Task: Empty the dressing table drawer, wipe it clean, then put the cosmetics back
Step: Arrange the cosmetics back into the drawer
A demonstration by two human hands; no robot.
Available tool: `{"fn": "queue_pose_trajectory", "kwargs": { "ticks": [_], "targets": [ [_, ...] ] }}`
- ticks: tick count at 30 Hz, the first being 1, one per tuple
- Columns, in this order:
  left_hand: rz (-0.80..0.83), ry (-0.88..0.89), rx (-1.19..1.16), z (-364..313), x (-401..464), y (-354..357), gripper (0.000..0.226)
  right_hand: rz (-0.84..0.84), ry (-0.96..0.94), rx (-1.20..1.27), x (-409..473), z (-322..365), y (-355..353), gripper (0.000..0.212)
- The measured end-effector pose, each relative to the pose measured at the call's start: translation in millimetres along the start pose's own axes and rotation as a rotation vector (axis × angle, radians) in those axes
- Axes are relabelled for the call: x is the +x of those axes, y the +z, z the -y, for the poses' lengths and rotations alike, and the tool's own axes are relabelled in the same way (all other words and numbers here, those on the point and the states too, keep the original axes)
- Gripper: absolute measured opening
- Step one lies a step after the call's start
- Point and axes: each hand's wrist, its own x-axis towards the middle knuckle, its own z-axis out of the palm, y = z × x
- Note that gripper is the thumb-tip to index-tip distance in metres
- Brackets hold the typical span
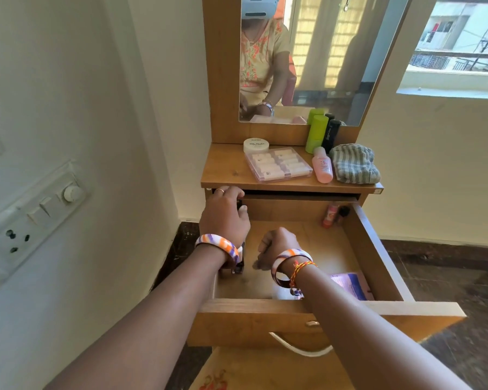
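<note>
Left hand (226, 213): fingers curled at the drawer's far-left corner, at about 10 o'clock, closed around something small and dark that is mostly hidden by the knuckles; what is gripped cannot be told. Right hand (273, 247): fingers folded into a loose fist over the middle of the drawer floor, with nothing visible inside it; whether anything is pinched cannot be told. Drawer (378, 257): pulled fully out, so that both hands can be worked inside. Still held in it: a small pink bottle (329, 216) and a dark item beside it at 1 o'clock, a purple packet (350, 284) at 5 o'clock, and a dark object (237, 267) under the left wrist. Tabletop (226, 170), at 12 o'clock: a white jar (255, 144), a clear compartment case (278, 164), a pink bottle (322, 165), a green bottle (316, 133), a black bottle (330, 136), presumably set there out of the way. A striped cloth (354, 164) is kept at hand, likely for wiping. Emptying is judged part done.
</note>
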Motion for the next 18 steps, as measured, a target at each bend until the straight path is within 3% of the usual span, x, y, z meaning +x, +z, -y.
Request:
{"fn": "queue_pose_trajectory", "kwargs": {
  "ticks": [6,11,15,18],
  "targets": [
    [0.195,0.101,0.145,-22,38,14,0.059,-0.146,-0.069,0.142,3,-17,-36,0.024],
    [0.293,0.125,0.356,-37,67,32,0.085,-0.16,-0.014,0.451,5,-33,-48,0.02],
    [0.33,0.164,0.473,-40,82,39,0.085,-0.151,0.019,0.671,4,-31,-53,0.019],
    [0.293,0.202,0.485,-35,81,42,0.076,-0.045,0.055,0.964,3,-28,-56,0.021]
  ]
}}
